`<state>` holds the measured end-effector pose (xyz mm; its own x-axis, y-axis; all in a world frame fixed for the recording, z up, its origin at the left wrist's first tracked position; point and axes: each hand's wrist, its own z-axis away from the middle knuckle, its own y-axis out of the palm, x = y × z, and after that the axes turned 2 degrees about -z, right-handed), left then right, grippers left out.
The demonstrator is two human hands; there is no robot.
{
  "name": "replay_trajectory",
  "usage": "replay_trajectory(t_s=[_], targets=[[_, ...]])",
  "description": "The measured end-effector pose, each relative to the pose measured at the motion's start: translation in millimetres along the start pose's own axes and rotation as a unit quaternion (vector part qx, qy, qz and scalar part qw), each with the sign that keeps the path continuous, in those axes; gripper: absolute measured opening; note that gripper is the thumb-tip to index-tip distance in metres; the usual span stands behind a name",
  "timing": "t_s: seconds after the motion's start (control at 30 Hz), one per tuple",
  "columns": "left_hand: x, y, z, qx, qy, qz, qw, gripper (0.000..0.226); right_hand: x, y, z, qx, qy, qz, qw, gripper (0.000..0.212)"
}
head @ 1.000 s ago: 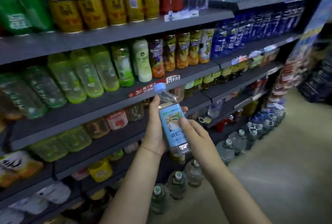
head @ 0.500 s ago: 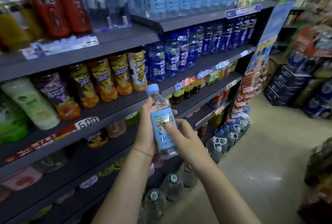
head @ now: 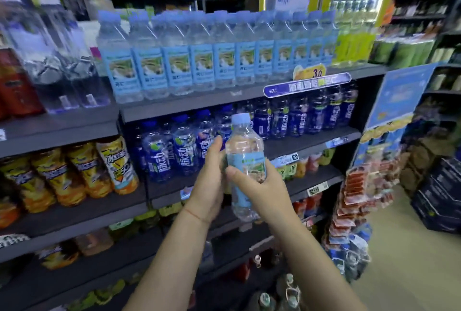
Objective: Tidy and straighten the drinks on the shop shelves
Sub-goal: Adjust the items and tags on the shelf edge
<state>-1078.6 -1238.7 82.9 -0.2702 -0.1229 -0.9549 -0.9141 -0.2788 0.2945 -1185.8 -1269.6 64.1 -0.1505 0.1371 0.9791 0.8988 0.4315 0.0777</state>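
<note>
A person stands at the drinks aisle with both arms raised, holding a water bottle with a pale blue cap and light blue label upright in front of the shelves, near the middle of the view. The right hand wraps its thumb and fingers round the label from 4 o'clock of the bottle. The left hand cups the bottle's other side at 9 o'clock, its fingers fairly straight and together against the plastic. Up at 12 o'clock, a row of matching water bottles lines the upper shelf edge. Directly behind the held bottle is a shelf of dark blue drink bottles. Over at 9 o'clock stand orange juice bottles. At 3 o'clock, snack packets hang on the shelf end.
</note>
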Motion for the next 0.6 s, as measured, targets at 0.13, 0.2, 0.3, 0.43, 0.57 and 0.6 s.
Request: replay_trajectory(t_s=[0.13,0.2,0.3,0.43,0.57,0.6], targets=[[8,18,-65,-0.042,0.065,-0.021,0.997,0.046,-3,-36,-60,0.028,-0.026,-0.006,0.999,0.027],[9,30,-100,-0.091,0.109,-0.026,0.99,0.041,1,-54,-92,0.042,-0.06,0.008,0.997,0.026],[5,62,-141,-0.094,0.165,-0.054,0.98,0.046,8,-83,-131,0.045,-0.11,0.019,0.993,0.031],[1,109,-182,-0.075,0.239,-0.087,0.964,0.029,23,-128,-173,0.016,-0.164,0.012,0.986,0.034],[-4,149,-232,-0.112,0.296,-0.182,0.931,0.014,38,-180,-224,-0.082,-0.243,0.092,0.962,0.033],[-5,159,-243,-0.129,0.325,-0.209,0.913,0.013,41,-195,-238,-0.101,-0.261,0.115,0.953,0.035]])
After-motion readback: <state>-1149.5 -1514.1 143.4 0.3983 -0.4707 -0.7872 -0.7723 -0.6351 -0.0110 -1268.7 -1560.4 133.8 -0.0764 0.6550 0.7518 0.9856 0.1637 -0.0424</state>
